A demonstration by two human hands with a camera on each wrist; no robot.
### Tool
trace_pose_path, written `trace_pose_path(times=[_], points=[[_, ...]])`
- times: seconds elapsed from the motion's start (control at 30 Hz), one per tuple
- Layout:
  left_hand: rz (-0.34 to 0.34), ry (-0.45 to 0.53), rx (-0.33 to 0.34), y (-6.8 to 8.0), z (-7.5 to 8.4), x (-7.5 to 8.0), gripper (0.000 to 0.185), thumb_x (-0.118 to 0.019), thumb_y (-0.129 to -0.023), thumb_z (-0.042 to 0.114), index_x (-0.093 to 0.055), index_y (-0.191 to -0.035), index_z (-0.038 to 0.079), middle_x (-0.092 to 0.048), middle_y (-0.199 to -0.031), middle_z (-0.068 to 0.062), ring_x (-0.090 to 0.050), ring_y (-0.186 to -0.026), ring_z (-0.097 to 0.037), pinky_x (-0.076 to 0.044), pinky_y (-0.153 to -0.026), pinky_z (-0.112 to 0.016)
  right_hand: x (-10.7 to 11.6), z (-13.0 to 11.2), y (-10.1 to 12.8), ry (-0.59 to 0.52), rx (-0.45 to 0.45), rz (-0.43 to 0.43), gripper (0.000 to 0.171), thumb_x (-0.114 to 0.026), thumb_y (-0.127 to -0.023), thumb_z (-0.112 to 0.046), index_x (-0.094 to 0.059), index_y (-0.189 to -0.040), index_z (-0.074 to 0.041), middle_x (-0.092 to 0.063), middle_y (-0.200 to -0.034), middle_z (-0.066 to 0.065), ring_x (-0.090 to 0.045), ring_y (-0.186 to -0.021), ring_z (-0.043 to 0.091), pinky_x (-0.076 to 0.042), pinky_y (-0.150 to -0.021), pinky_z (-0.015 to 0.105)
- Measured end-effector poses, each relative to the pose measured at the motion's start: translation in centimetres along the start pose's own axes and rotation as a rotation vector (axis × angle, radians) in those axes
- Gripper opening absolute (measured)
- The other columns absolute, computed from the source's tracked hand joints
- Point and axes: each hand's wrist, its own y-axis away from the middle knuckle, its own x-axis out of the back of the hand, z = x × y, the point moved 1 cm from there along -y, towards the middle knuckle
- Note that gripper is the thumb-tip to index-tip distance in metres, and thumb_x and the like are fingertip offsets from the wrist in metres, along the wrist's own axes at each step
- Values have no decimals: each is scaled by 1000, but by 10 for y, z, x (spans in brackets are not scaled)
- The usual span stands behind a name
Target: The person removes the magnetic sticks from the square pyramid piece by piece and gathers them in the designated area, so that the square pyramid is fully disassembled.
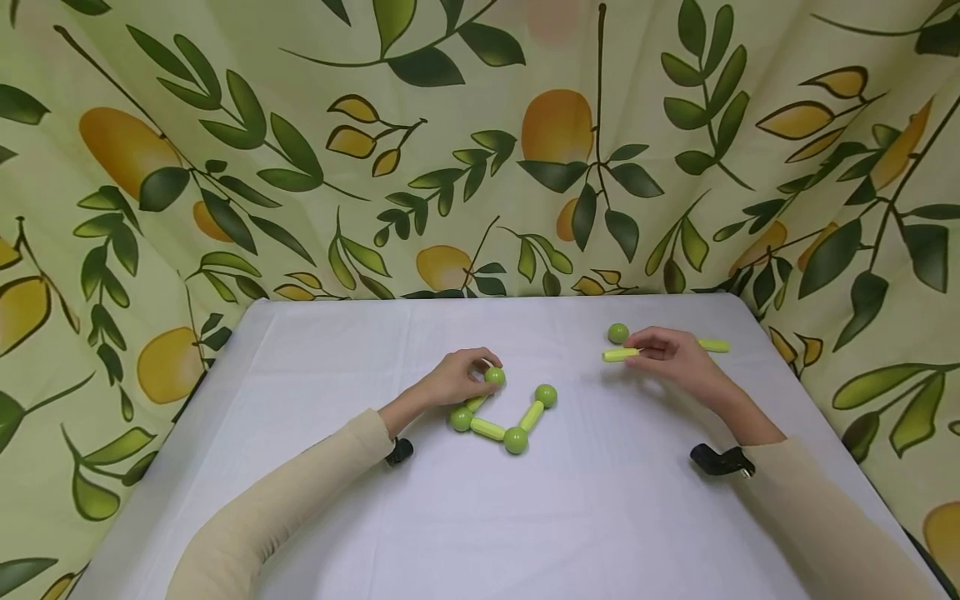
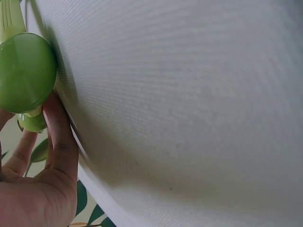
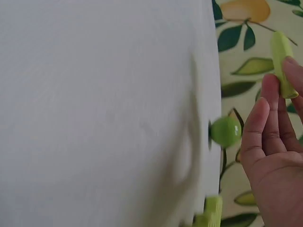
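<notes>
Fingers (image 1: 480, 367) of our left hand (image 1: 453, 382) are curling round the end ball (image 1: 494, 376) of the ball-and-rod chain (image 1: 501, 414), which is lying mid-desk (image 1: 360, 517). Our right hand (image 1: 671, 354) is pinching a loose rod (image 1: 619, 355) near the far right edge, beside a loose ball (image 1: 618, 333) and a second rod (image 1: 715, 345). We are judging these parts light, rigid and smooth, so slippery; we are taking rods at mid-length and balls across their width.

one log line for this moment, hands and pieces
left hand: grips end ball of green ball-and-rod chain | right hand: pinches yellow-green plastic rod | loose green ball: beside rod | white table
</notes>
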Motion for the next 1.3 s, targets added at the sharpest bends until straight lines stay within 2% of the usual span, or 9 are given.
trace_pose_path(times=[0.23, 0.4, 0.6, 1.0, 1.3], points=[[-1, -1, -9, 0, -1, 0, 29, -72, -84, 17, -61, -111, 14, -61, -106, -6, -58, -86, -16, -48, -72, -26, 40, 10, 29, 79, -10, 106, 32, -72, -83, -16, -62, -111, -3, -58, -113, 13, -62, -91, 19, -51, -73, 24], [-4, 8, -2, 0, -2, 0, 29, -72, -84, 17, -61, -111, 14, -60, -106, -6, -58, -85, -16, -48, -72, -26, 70, 19, 48, 153, -31, 179, 33, -68, -87, -16, -59, -115, -1, -59, -110, 11, -61, -90, 12, -50, -71, 20], [-9, 1, 0, -1, -3, -1, 30, -72, -84, 18, -61, -111, 15, -61, -106, -5, -58, -83, -14, -48, -71, -25, 96, 37, 65, 223, -51, 252, 35, -67, -88, -18, -58, -116, 1, -61, -103, 0, -57, -86, 6, -48, -68, 15], [-17, 2, -1, 2, 1, 1, 30, -72, -84, 17, -60, -112, 13, -61, -106, -8, -59, -85, -16, -49, -72, -25, 118, 52, 75, 272, -111, 247, 33, -69, -86, -13, -58, -111, 7, -65, -90, -10, -62, -76, 6, -50, -61, 18], [-18, 15, -1, 2, 2, 2, 30, -71, -84, 15, -60, -112, 12, -61, -106, -8, -59, -85, -17, -49, -72, -25, 120, 55, 76, 352, -167, 254, 39, -72, -84, -18, -58, -109, 9, -64, -89, -9, -54, -76, -3, -44, -61, 13]])
